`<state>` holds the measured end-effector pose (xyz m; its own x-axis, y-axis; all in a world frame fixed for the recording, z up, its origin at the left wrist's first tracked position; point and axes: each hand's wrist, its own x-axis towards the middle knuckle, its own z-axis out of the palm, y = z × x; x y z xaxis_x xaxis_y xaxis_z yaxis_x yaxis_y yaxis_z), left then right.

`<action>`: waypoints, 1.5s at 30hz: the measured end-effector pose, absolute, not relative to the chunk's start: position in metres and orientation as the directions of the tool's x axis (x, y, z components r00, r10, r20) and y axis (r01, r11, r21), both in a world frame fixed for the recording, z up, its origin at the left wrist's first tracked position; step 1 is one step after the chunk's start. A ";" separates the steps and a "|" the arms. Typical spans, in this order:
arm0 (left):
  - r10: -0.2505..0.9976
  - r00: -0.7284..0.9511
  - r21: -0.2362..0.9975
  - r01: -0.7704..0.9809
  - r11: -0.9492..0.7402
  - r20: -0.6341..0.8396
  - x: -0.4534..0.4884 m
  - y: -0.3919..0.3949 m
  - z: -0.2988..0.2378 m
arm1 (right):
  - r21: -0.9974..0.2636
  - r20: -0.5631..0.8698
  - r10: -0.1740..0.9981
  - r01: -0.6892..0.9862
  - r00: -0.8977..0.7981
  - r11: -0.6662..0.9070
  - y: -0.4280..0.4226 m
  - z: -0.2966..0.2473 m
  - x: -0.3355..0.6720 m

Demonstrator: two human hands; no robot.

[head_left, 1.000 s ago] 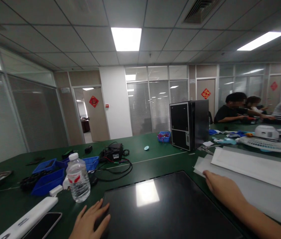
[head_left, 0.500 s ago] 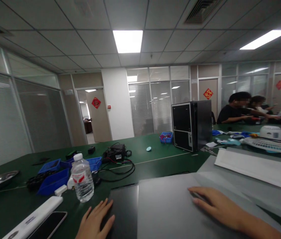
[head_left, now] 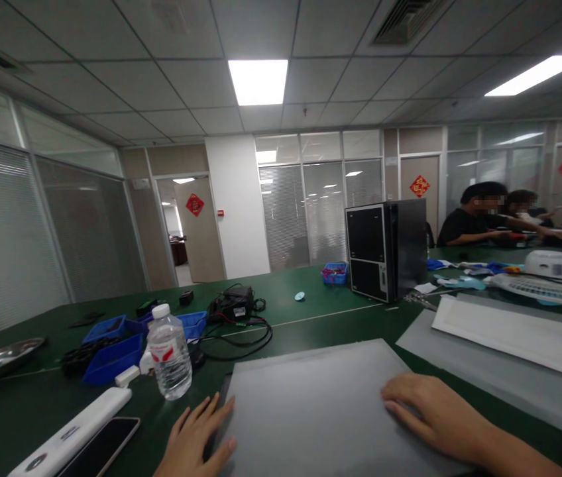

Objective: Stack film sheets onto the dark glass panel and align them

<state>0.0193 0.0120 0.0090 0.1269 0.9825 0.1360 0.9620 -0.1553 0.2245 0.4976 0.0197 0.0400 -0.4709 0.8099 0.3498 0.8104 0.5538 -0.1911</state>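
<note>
A smooth grey sheet point(head_left: 305, 404) lies in front of me and covers nearly all of a dark flat panel point(head_left: 224, 391), whose edge shows at the left. My left hand point(head_left: 199, 434) is open with fingers spread, its fingertips touching the left edge of the sheet and panel. At the sheet's right edge, my right hand point(head_left: 435, 414) is closed, thumb and fingers together on the sheet's border. The underside of that grip is hidden.
At left are a water bottle point(head_left: 168, 354), a phone point(head_left: 99, 450), a white bar-shaped device point(head_left: 72, 434) and blue trays point(head_left: 114, 358). A black adapter point(head_left: 234, 305) with cables lies behind. A computer case point(head_left: 385, 252) stands beyond; white and grey sheets point(head_left: 514, 344) lie right. People sit far right.
The grey sheet has shifted left over the dark panel, and its right part no longer stretches toward the sheets at right. My right hand now rests at its right edge.
</note>
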 end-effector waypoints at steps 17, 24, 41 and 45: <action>0.965 0.105 0.230 0.960 -0.162 0.239 0.011 0.020 -0.005 | -0.149 0.313 0.945 0.988 0.094 -0.049 0.101 -0.027 0.653; 0.962 0.154 0.185 0.963 -0.198 0.227 0.002 0.028 -0.016 | -0.180 0.343 0.928 0.980 0.144 -0.086 0.097 -0.014 0.634; 0.947 0.164 0.198 0.955 -0.223 0.277 0.007 0.021 -0.010 | -0.360 0.283 0.947 0.899 -0.150 0.250 0.059 0.019 0.567; 0.945 0.159 0.200 0.954 -0.221 0.286 0.004 0.022 -0.013 | -0.337 0.344 0.936 0.921 -0.075 0.198 0.060 0.022 0.564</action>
